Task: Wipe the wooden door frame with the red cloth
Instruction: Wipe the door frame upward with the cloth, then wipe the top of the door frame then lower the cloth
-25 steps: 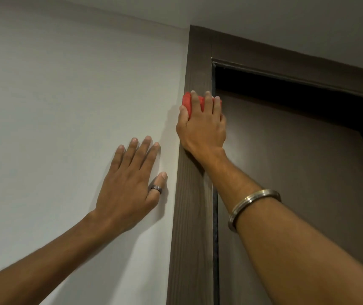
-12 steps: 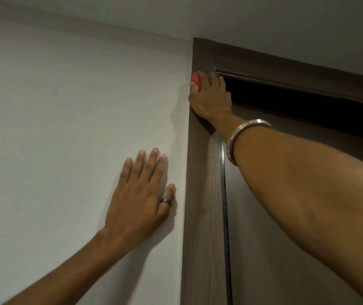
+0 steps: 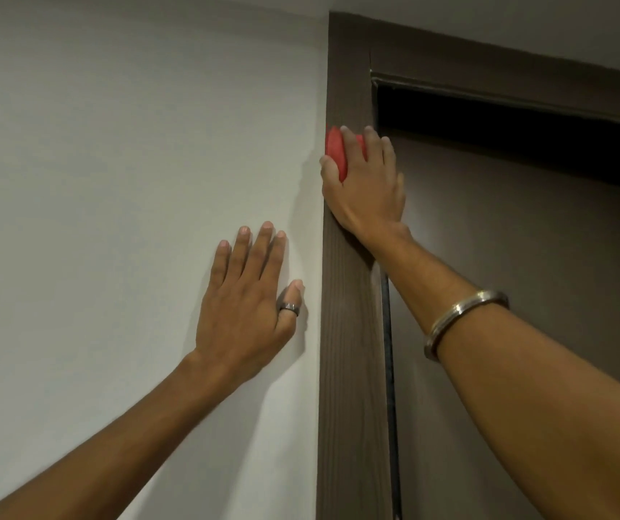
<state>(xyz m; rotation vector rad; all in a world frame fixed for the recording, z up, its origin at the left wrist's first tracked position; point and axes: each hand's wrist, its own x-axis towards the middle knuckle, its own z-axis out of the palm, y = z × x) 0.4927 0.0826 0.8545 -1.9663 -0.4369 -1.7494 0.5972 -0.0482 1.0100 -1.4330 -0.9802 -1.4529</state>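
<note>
Nearest, the left hand point(image 3: 242, 313) is lying open and flat on the pale painted wall point(image 3: 113, 182), likely bracing the reach. Farther up, at one o'clock from it, the right hand point(image 3: 366, 185) is pressing the bunched red cloth point(image 3: 336, 153) against the dark wooden door frame point(image 3: 349, 332), fingers spread over it to keep it on the upright.

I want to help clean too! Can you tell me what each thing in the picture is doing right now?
Red cloth: bunched, pressed on the frame under the right hand.
Right hand: flat over the cloth, metal bangle on the forearm.
Left hand: open, flat on the white wall, dark ring on the thumb.
Brown wooden door frame: upright, being wiped high up.
Brown door: its top edge tilts away from the frame.
</note>
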